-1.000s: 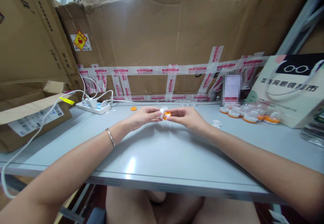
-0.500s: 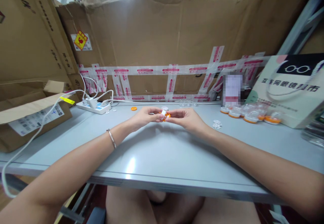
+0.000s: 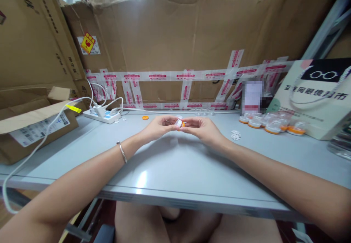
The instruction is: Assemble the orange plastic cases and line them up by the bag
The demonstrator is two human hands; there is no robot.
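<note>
My left hand (image 3: 159,129) and my right hand (image 3: 201,129) meet just above the middle of the table, fingertips closed. Between them is a small white piece (image 3: 178,122), pinched by the left thumb and fingers. Right against it is a small orange piece (image 3: 183,124), held in the right fingertips. The fingers cover much of both, so I cannot tell whether they are joined. Behind the hands a clear round part (image 3: 178,117) partly shows on the table. An orange disc (image 3: 145,118) lies left of my left hand, and white perforated discs (image 3: 236,135) lie right of my right.
Several clear-domed pieces with orange bases (image 3: 272,129) stand at the right, before a paper bag (image 3: 309,100). Clear cups (image 3: 203,112) line the back edge. On the left are a power strip (image 3: 102,115), a white cable (image 3: 35,151) and an open cardboard box (image 3: 41,126).
The white piece has tilted and shifted slightly right, against the orange piece. Less orange shows between my fingers. Both hands stay in nearly the same place.
</note>
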